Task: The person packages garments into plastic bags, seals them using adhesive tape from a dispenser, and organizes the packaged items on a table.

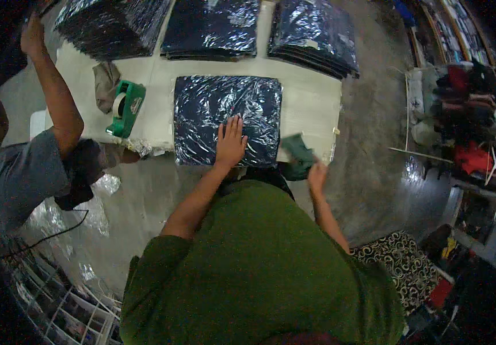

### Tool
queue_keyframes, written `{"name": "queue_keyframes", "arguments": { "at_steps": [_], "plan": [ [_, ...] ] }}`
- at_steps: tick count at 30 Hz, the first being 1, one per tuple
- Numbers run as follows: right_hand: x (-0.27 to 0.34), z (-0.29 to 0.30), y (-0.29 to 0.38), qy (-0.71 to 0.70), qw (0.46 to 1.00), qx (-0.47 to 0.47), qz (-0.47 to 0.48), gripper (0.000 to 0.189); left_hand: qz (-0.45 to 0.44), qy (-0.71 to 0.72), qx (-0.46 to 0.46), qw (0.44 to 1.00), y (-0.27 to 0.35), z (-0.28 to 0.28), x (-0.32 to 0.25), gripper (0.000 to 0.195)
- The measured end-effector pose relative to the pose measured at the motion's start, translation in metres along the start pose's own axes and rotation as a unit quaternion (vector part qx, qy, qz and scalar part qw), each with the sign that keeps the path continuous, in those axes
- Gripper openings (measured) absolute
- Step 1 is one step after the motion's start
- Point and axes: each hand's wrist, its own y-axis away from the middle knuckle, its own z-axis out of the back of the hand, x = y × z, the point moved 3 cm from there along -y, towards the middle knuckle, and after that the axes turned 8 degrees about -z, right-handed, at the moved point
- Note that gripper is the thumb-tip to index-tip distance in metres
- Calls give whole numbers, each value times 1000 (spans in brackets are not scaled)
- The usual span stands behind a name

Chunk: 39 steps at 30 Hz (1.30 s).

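A dark folded item in clear plastic wrap lies at the near edge of a pale table. My left hand rests flat on the plastic, fingers spread a little, holding nothing. To the right of the package, my right hand grips one side of a dark green cloth at the table's near right edge. The hand and cloth are slightly blurred. A green tape dispenser with a roll of tape stands on the table, left of the package, beside a crumpled grey-brown cloth.
Several stacks of plastic-wrapped dark items line the table's far side. Another person in a grey shirt is at the left, an arm raised. Right of the floor aisle stands a rack with garments. Patterned fabric lies at lower right.
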Motion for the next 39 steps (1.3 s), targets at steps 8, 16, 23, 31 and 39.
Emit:
{"name": "queue_keyframes", "arguments": {
  "at_steps": [8, 16, 23, 31, 39],
  "plan": [
    [115, 145, 1, -649, 734, -83, -180, 31, -301, 156, 44, 940, 26, 14, -51, 55],
    [169, 202, -9, -755, 652, -27, -57, 43, 36, 326, -28, 944, -28, 96, -26, 34],
    [293, 221, 20, -777, 542, 259, 189, 48, 96, 399, -212, 887, -34, 285, 6, 36],
    [415, 114, 40, -223, 781, -59, 581, 43, -49, 366, -328, 870, -26, 340, -58, 26],
    [310, 35, -28, -222, 917, -24, 330, 29, 37, 209, -321, 923, -29, 332, -96, 21]
  ]
}}
